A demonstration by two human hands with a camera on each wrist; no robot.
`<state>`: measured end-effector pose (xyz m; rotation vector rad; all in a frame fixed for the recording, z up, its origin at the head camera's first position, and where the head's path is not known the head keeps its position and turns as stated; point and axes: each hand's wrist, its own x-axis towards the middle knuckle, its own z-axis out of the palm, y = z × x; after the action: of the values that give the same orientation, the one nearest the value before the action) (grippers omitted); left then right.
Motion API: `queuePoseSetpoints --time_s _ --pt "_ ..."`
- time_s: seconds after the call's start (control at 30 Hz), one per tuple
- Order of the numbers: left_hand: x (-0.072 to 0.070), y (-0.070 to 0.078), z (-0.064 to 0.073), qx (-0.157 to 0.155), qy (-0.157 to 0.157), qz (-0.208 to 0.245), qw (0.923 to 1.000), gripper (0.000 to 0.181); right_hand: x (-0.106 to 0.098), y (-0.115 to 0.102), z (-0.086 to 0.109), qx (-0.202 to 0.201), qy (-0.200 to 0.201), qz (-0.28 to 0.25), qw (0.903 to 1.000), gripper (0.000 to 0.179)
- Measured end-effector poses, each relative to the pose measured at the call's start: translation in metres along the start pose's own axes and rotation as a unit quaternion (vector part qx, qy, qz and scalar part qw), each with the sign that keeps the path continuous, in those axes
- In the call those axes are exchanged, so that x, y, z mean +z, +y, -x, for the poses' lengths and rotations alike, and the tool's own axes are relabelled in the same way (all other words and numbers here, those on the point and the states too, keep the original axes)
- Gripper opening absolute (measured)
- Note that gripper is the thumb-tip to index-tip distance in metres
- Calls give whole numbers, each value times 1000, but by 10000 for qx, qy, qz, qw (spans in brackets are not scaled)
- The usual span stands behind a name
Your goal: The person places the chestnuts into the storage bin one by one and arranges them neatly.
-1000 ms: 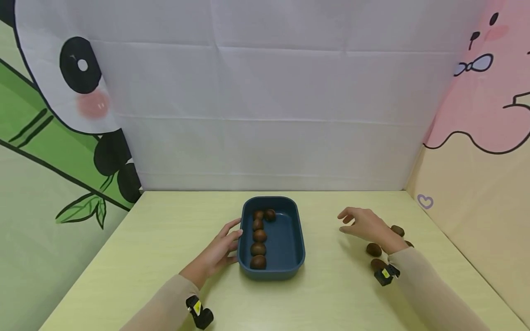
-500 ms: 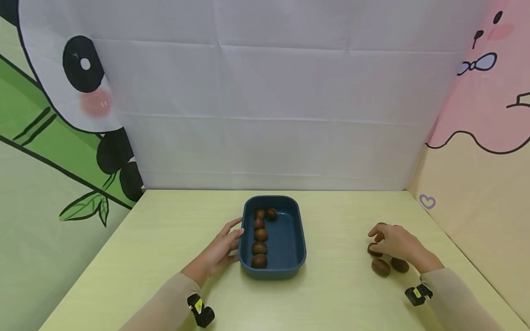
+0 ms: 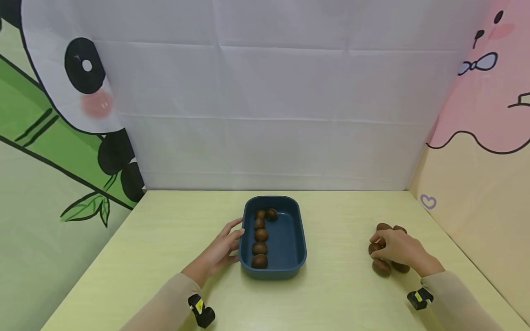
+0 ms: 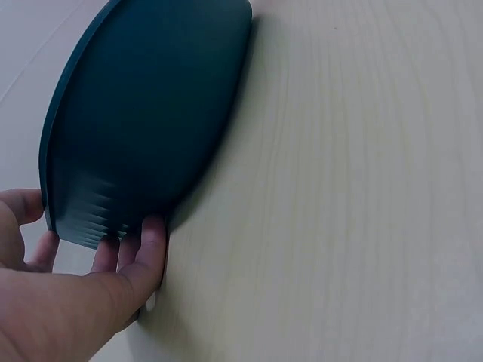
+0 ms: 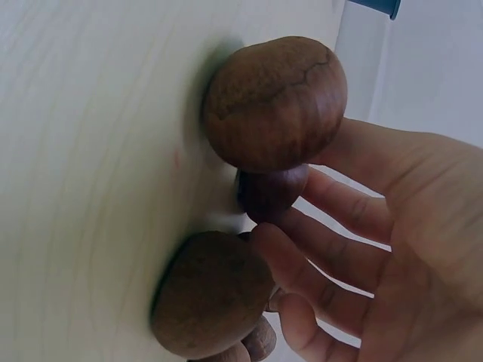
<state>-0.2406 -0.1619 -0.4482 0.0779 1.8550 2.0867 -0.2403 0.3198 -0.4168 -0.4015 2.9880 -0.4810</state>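
Observation:
A dark blue rectangular box (image 3: 286,248) stands on the table. Inside, several brown chestnuts (image 3: 259,248) line its left wall, and one more chestnut (image 3: 271,214) sits beside the far end of that column. My left hand (image 3: 215,253) rests against the box's left side, thumb at the rim; in the left wrist view its fingers (image 4: 151,253) touch the outer wall. At the right, my right hand (image 3: 399,248) pinches a chestnut (image 5: 272,192) between thumb and fingers. That chestnut is partly hidden behind a nearer chestnut (image 5: 275,105).
Loose chestnuts surround the right hand, including a near one (image 3: 381,268) and a far one (image 3: 383,226). A white cloth (image 3: 273,92) hangs behind the pale wooden table (image 3: 186,220). Printed panels border both sides.
My right hand has moved right and toward me, onto the loose chestnuts, and its fingers have closed round one. The left hand stays at the box.

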Motion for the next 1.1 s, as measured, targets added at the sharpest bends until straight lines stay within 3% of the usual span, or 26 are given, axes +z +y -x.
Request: queuePoseSetpoints --time_s 0.3,0.53,0.83,1.1 --pt "2 1 1 2 -25 8 10000 60 0 -2 0 33 129 138 9998 31" --pt "3 1 0 -11 -5 -10 10000 60 -7 -16 -6 40 173 196 9997 35" --pt "3 0 -2 -16 57 -46 10000 59 -28 -54 -24 -729 350 -3 9967 36" --pt "1 -2 -2 -5 34 -42 10000 60 -46 -102 -55 -1508 373 -547 9863 27"
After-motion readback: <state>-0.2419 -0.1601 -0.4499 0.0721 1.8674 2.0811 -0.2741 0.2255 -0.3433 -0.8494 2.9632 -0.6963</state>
